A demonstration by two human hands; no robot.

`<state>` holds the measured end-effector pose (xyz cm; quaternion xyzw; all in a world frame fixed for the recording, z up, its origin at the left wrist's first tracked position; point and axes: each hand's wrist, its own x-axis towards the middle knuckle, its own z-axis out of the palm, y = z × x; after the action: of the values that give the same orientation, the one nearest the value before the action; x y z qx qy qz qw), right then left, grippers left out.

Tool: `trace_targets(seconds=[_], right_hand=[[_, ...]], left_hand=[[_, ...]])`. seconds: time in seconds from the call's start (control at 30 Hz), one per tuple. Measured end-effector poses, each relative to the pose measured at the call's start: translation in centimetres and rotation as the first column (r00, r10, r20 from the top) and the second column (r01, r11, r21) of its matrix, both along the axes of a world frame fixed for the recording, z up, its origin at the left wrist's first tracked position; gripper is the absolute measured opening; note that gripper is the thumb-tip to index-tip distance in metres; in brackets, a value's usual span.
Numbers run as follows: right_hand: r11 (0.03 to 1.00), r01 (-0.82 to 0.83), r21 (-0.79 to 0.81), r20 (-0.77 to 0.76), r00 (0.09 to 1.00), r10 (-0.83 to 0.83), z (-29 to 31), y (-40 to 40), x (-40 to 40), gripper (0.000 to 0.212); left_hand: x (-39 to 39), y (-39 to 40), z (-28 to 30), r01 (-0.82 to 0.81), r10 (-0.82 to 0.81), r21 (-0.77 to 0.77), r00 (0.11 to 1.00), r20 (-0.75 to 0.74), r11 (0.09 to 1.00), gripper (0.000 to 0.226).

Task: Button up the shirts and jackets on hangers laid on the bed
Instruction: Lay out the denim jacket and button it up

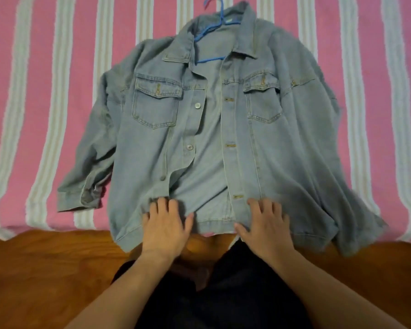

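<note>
One denim jacket (223, 138) lay unbuttoned on the striped bed (33, 115), on one blue hanger (214, 32) partly hidden under its collar; two buttons, three buttonholes visible; left hand (166, 226) and right hand (266, 224), fingers spread, pressed its hem

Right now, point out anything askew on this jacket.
The denim jacket lies open and unbuttoned, and its left sleeve is bunched and folded. The blue hanger sits tilted in the collar. Nothing looks damaged.

Left hand (165, 227) flat, fingers spread, on denim jacket (282, 148) hem, right hand (266, 225) likewise, forearms bare, converging
</note>
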<state>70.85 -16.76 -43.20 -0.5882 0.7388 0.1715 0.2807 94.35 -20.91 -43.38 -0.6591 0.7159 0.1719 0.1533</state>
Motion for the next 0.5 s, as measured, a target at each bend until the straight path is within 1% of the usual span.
trace_targets(seconds=[0.03,0.07,0.13,0.17,0.2,0.27,0.3,0.37,0.4,0.43,0.47,0.5], right_hand=[[0.999,0.013,-0.029,-0.053,0.998,-0.015,-0.5,0.1,0.4,0.064],[0.996,0.046,-0.079,-0.084,0.995,-0.052,-1.0,0.0,0.9,0.061],[0.986,0.072,-0.150,-0.101,0.991,-0.088,-1.3,-0.3,1.7,0.041],[0.981,0.098,-0.167,-0.088,0.990,-0.114,-1.3,-0.5,2.1,0.028],[0.973,0.163,-0.165,-0.049,0.984,-0.173,-1.1,-0.8,2.2,0.015],[0.944,0.315,-0.097,0.042,0.949,-0.313,0.0,-1.5,2.5,0.004],[0.922,0.377,-0.089,0.058,0.926,-0.373,0.7,-1.8,2.7,0.007],[0.885,0.438,-0.158,0.057,0.899,-0.434,2.6,-2.1,3.5,0.028],[0.882,0.429,-0.194,0.056,0.902,-0.427,3.8,-2.0,4.2,0.037],[0.895,0.393,-0.210,0.058,0.919,-0.390,4.9,-1.8,5.0,0.043],[0.938,0.310,-0.155,0.037,0.951,-0.308,5.4,-1.4,5.5,0.046],[0.983,0.181,-0.025,0.003,0.983,-0.181,5.7,-1.0,5.9,0.046]], left_hand=[[-0.1,-0.7,-0.9,-0.069,0.069,0.001,0.997,0.019,0.998,0.051],[0.1,-1.6,-1.6,-0.126,0.126,-0.010,0.992,0.003,0.992,0.055],[1.2,-2.8,-2.5,-0.238,0.235,-0.016,0.964,-0.125,0.971,0.054],[1.8,-3.3,-2.5,-0.261,0.255,-0.008,0.949,-0.188,0.965,0.049],[2.4,-3.6,-2.3,-0.248,0.241,-0.004,0.944,-0.223,0.969,0.041],[4.1,-4.1,-2.1,-0.231,0.229,0.018,0.945,-0.234,0.973,0.026],[4.8,-4.2,-2.1,-0.249,0.259,0.071,0.929,-0.266,0.966,0.023],[5.2,-4.0,-0.6,-0.255,0.339,0.254,0.862,-0.377,0.933,0.021],[5.0,-3.1,0.2,-0.183,0.346,0.378,0.838,-0.423,0.907,0.019],[4.7,-1.7,0.7,-0.042,0.296,0.486,0.838,-0.459,0.873,0.018],[4.0,-0.2,1.5,0.124,0.213,0.584,0.854,-0.474,0.802,0.020],[3.2,1.3,2.2,0.272,0.104,0.652,0.873,-0.477,0.708,0.025]])
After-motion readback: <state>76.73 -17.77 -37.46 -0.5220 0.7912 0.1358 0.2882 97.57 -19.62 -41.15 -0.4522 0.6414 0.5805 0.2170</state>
